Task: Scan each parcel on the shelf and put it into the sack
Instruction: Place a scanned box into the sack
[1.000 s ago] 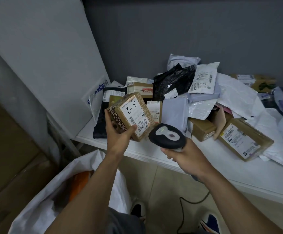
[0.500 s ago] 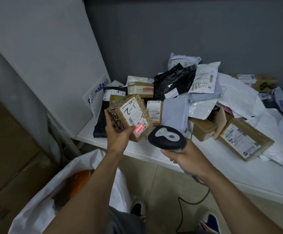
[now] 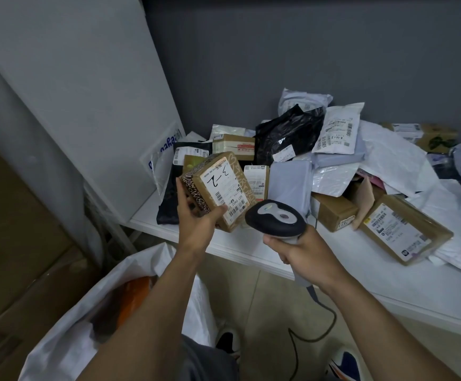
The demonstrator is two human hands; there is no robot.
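My left hand (image 3: pixel 196 224) grips a small brown cardboard parcel (image 3: pixel 215 188) with patterned tape and a white label marked "3-2", held tilted above the shelf's front edge. My right hand (image 3: pixel 303 254) grips the handle of a black and grey barcode scanner (image 3: pixel 274 218), whose head points at the parcel's label from just to its right. No red scan light shows on the label. The white sack (image 3: pixel 86 325) stands open at lower left, below my left arm, with something orange inside.
The white shelf (image 3: pixel 333 273) carries a heap of several parcels: a black bag (image 3: pixel 284 136), white mailers (image 3: pixel 339 130), a grey mailer (image 3: pixel 289 182) and brown boxes (image 3: pixel 405 229). A white panel stands at the left. The scanner cable (image 3: pixel 306 334) trails over the floor by my shoes.
The red scan light seen on the parcel's label half a second ago has gone out. The parcel and scanner stay almost where they were.
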